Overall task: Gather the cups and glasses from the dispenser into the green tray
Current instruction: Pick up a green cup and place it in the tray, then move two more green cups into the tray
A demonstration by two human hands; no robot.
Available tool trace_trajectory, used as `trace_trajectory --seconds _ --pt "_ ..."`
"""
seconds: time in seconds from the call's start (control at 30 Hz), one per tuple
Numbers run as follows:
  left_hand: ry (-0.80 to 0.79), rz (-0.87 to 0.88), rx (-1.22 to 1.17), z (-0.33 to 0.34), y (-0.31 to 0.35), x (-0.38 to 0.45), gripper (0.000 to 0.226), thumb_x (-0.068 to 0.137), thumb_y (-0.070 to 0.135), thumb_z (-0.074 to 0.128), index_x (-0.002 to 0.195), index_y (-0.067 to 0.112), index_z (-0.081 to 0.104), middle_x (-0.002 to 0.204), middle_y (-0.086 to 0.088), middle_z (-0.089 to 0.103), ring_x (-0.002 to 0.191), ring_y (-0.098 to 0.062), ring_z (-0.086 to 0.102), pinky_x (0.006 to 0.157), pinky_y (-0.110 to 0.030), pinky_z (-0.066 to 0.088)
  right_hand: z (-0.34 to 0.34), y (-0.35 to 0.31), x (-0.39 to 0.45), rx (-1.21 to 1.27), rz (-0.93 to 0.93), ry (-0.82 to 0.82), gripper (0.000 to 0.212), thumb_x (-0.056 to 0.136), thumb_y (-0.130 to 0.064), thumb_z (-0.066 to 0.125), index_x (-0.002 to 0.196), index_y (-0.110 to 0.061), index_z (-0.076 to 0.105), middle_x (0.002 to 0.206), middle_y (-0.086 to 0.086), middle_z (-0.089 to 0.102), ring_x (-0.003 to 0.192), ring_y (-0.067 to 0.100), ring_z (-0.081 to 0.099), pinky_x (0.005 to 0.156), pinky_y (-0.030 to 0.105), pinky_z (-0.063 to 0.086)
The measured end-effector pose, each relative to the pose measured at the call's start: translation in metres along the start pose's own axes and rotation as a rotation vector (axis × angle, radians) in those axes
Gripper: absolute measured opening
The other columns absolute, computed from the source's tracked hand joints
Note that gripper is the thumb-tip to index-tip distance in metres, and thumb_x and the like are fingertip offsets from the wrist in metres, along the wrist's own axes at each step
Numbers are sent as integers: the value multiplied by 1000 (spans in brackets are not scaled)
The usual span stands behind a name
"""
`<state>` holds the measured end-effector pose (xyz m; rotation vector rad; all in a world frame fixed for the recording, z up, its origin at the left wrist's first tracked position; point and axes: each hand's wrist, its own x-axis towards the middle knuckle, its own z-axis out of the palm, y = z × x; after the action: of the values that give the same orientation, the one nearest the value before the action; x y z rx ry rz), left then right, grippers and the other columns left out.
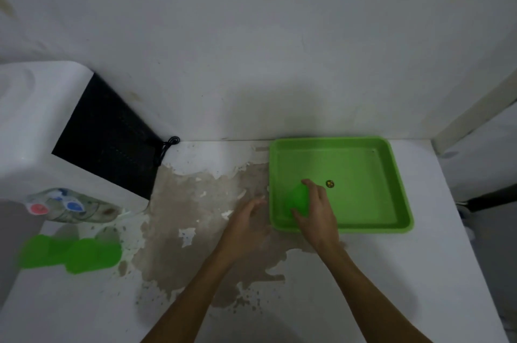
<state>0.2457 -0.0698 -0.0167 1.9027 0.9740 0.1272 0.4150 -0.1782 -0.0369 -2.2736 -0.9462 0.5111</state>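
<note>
Right hand point(316, 208) is seen inside the near-left corner of the green tray point(363, 144), fingers curled around a green cup point(298, 198); the cup is gripped from its right side and sits low in the tray, though whether it touches the tray floor cannot be told through the blur. A small dark sticker point(330, 183) is noted on the tray floor just beyond the right hand.

Left hand point(246, 217) is held over the bench point(307, 300) just left of the tray's outer wall, fingers loosely spread, nothing in it. Beneath and to the left of that hand, a large brownish patch point(181, 203) of worn surface is recorded.

Well left of both hands, a white water dispenser point(36, 124) is seen with a red tap point(37, 208) and a blue tap point(73, 205). Below the taps, further green cups point(72, 254) are grouped together, blurred; their count cannot be told. A black cord point(167, 145) lies behind the dispenser, against the wall.
</note>
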Motion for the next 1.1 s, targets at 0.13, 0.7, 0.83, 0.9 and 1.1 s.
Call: trace_trajectory --seconds 0.13,0.7,0.83,0.9,1.1 --pt "-11 -24 33 3 -8 3 49 82 4 77 124 23 59 124 4 56 118 -20 54 89 -12 45 5 2 0 -9 10 -54 81 77 -16 82 146 -20 40 142 8 48 122 29 55 87 41 56" --pt "193 18 -108 -78 -66 -60 39 85 14 75 88 52 69 93 24 71 87 0 66 74 -11 50 17 -86 -35 94 -150 18 25 84 -17 72 107 -9 67 107 9 64 96 24 62 84 37 53" --pt "349 -6 -22 -131 -91 -95 29 86 17 75 87 45 68 90 20 69 85 0 65 72 -12 50 57 -130 -48 185 -172 -89 14 82 -12 72 96 -11 69 91 8 68 83 23 63 74 38 53" --pt "485 -19 86 -159 -107 -115 18 83 15 75 89 31 71 93 6 68 87 -14 66 74 -29 54 81 -154 -57 202 -182 -161 12 83 -12 71 95 -13 69 90 6 68 82 21 64 74 37 54" --pt "722 -194 351 -223 -163 -149 46 70 14 79 114 18 67 121 -11 58 114 -35 56 87 -47 50 140 -211 -80 230 -210 -289 14 84 -9 70 98 -11 71 94 -1 67 82 18 64 75 28 53"
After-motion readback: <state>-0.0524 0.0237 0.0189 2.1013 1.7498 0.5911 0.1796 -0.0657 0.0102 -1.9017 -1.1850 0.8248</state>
